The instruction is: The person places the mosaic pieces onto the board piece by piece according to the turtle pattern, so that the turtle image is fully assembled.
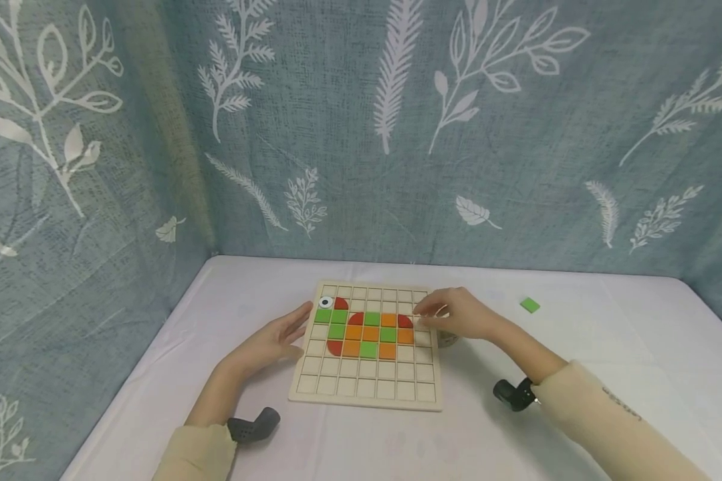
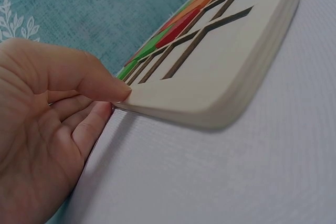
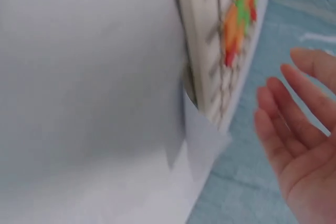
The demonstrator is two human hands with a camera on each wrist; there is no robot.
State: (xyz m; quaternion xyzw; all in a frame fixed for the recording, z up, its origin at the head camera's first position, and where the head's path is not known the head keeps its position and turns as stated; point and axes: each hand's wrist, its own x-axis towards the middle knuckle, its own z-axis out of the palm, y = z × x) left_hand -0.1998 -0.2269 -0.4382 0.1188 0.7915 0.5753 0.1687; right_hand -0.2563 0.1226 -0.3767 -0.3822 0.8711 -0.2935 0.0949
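A square wooden grid board (image 1: pixel 367 389) lies on the table, with red, orange and green tiles and a round eye tile (image 1: pixel 325 302) forming a pattern in its upper and middle squares. My left hand (image 1: pixel 271 344) rests at the board's left edge, its thumb (image 2: pixel 107 85) touching the rim and its fingers extended alongside. Over the board's right edge is my right hand (image 1: pixel 462 314), fingers loosely bent. In the right wrist view those fingers (image 3: pixel 291 124) are spread apart with nothing between them. Part of a round, pale object (image 1: pixel 448 339) shows under my right hand, mostly hidden.
One loose green tile (image 1: pixel 530 305) lies on the white-covered table (image 1: pixel 608 334), right of the board. A blue curtain with white leaf prints (image 1: pixel 361 200) hangs behind the table and along its left side. Dark wrist devices (image 1: pixel 255 425) are worn below both hands.
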